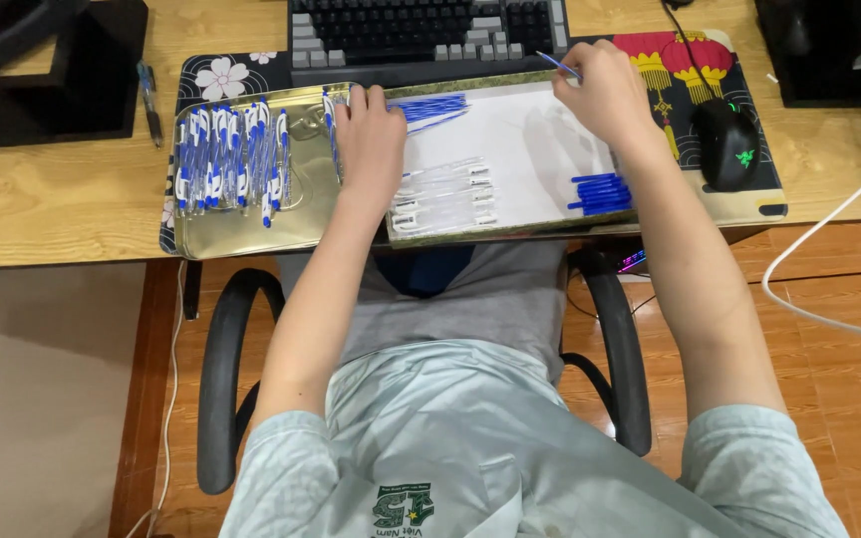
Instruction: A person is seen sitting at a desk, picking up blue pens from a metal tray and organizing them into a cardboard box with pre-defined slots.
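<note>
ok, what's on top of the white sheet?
On the white sheet: thin blue refills at the top, clear pen barrels below, blue caps at right. The left hand hides its left edge.

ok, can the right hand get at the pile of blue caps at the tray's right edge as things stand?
Probably yes. The right hand holds a thin blue refill up near the keyboard, and the blue caps lie uncovered on the white sheet just beside its forearm, with nothing between.
</note>
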